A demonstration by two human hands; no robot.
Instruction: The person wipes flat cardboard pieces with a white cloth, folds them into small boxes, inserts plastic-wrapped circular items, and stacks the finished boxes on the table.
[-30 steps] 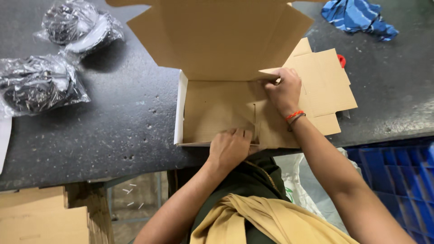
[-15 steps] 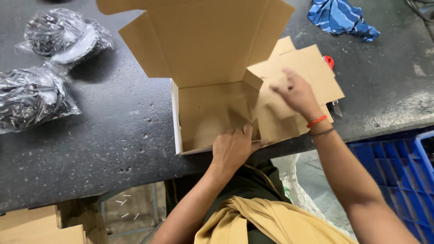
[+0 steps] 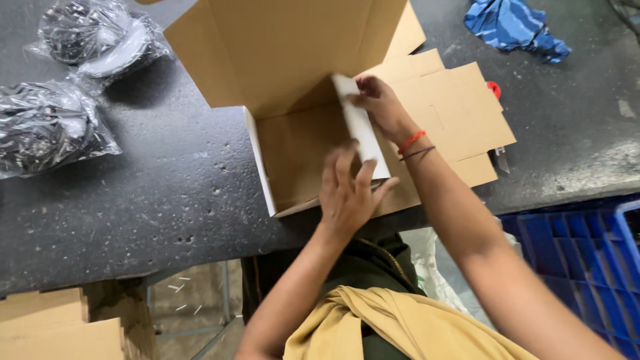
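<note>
A half-folded brown cardboard box [image 3: 293, 153] with white outer faces lies on the dark speckled table [image 3: 173, 207], its lid standing up at the back. My right hand [image 3: 377, 103] holds the top of the box's right side flap [image 3: 360, 127], which stands upright with its white face showing. My left hand [image 3: 350, 193] presses against the lower end of that flap at the box's front right corner, fingers spread. Flat cardboard blanks [image 3: 453, 113] lie under and to the right of the box.
Two clear plastic bags with dark contents [image 3: 47, 127] [image 3: 93, 33] lie at the far left. A blue cloth [image 3: 513, 27] lies at the back right. A blue crate [image 3: 587, 267] stands below the table's right edge. Cardboard [image 3: 47, 327] sits at lower left.
The right side flap has been lifted from lying flat to standing upright. My right hand moved left with it, and my left hand slid up to the flap's front end.
</note>
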